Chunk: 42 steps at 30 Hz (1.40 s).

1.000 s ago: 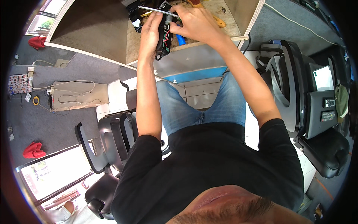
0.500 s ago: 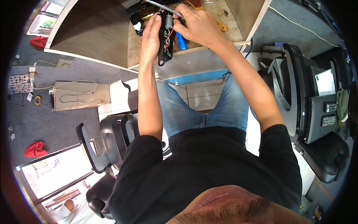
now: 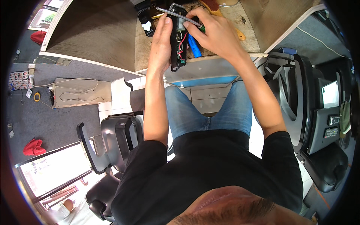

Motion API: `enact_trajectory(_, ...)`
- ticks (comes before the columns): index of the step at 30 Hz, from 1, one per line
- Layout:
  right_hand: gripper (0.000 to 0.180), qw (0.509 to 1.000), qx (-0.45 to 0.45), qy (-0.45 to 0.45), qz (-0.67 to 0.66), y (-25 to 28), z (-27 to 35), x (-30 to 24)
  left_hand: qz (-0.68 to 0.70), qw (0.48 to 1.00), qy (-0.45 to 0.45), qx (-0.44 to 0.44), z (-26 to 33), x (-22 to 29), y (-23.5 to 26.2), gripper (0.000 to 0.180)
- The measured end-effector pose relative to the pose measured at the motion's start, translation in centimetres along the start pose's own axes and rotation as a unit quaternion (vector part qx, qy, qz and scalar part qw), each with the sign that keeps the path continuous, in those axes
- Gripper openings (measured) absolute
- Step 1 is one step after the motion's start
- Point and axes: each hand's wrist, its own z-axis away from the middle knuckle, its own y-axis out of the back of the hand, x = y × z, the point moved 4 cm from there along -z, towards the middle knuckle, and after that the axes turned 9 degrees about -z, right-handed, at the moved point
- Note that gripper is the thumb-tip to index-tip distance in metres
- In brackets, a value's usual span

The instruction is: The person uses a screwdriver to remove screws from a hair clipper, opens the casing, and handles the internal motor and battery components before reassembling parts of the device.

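Note:
My left hand (image 3: 160,39) grips an opened black device (image 3: 177,42) with red wires and a small circuit board showing inside. It is held upright over the front edge of the wooden workbench (image 3: 112,41). My right hand (image 3: 215,32) pinches a thin metal tool (image 3: 176,15) that lies across the top of the device. A blue-handled tool (image 3: 194,45) lies on the bench just behind the device, partly hidden by my right hand.
A black part (image 3: 144,17) and a yellow-handled brush (image 3: 225,18) lie further back on the bench. A black chair (image 3: 112,150) stands at my left, another (image 3: 318,123) at my right. A board with cables (image 3: 80,92) and a red cloth (image 3: 33,147) lie on the floor.
Both hands and the device sit slightly further right and lower in the picture. The metal tool stays across the device's top, held by my right hand.

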Motion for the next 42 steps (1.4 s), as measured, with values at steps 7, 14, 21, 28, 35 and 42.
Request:
enact_trajectory(7,0.04,0.997,0.029,0.07,-0.006,0.2,0.1,-0.5,0.012,1.0,-0.023,0.013,-0.3,-0.9,0.6,0.049)
enact_trajectory(14,0.046,0.999,-0.02,0.044,0.009,-0.1,0.4,-0.2,0.005,0.999,0.025,0.03,-0.1,-1.1,0.8,0.056)
enact_trajectory(21,0.046,0.997,-0.009,0.072,0.021,-0.3,0.3,0.2,-0.009,0.999,0.027,0.023,-0.5,-1.2,1.1,0.053)
enact_trajectory(28,0.043,0.99,0.018,0.13,0.047,-0.4,0.5,-0.2,-0.018,1.0,0.01,0.02,-0.4,-1.0,1.0,0.056)
enact_trajectory(35,0.041,0.986,0.003,0.133,0.097,-0.2,0.7,-0.8,-0.018,0.999,0.022,0.03,-0.4,-1.3,1.7,0.052)
enact_trajectory(42,0.037,0.986,0.014,0.127,0.106,-0.2,0.5,-0.5,-0.012,0.999,0.039,0.031,-0.9,-2.0,2.3,0.048)
